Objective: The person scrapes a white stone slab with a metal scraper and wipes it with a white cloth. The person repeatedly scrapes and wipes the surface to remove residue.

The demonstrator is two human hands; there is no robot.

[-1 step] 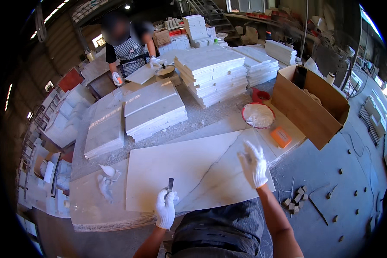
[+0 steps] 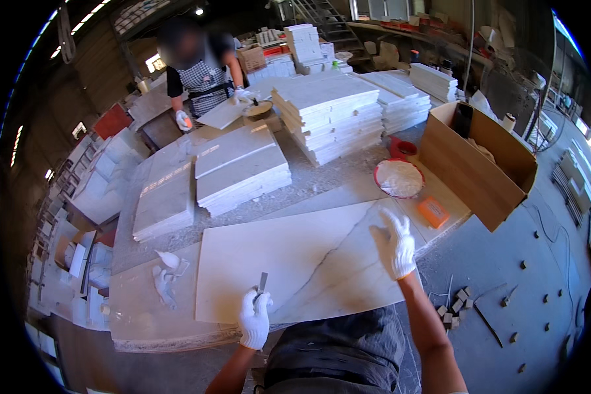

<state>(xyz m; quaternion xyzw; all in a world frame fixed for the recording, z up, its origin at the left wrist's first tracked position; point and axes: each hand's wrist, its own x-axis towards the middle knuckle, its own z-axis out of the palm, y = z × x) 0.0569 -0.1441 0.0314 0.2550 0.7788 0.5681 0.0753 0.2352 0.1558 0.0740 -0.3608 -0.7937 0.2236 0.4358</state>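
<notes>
A large white slab with grey veins [image 2: 276, 253] lies on the near side of the worktable. My left hand [image 2: 254, 318], in a white knit glove, is closed on a small scraper [image 2: 262, 282] at the slab's near edge. Its flat grey metal blade sticks up from my fingers; the glove hides the rest. My right hand [image 2: 398, 248], gloved too, is over the slab's right end with fingers stretched and apart, holding nothing. Whether it touches the slab I cannot tell. Beyond it sit a red-rimmed bowl of white powder [image 2: 398, 178] and an orange block [image 2: 433, 212].
Stacked stone tiles [image 2: 328, 115] and lower stacks [image 2: 243, 167] fill the table's far side. A cardboard box [image 2: 469, 167] stands at the right corner. A white squeeze bottle [image 2: 169, 259] lies left of the slab. Across the table, a co-worker [image 2: 203, 82] handles a tile.
The whole picture has shifted slightly to the right. My right hand has moved a little farther away over the slab. The left hand keeps its hold on the scraper.
</notes>
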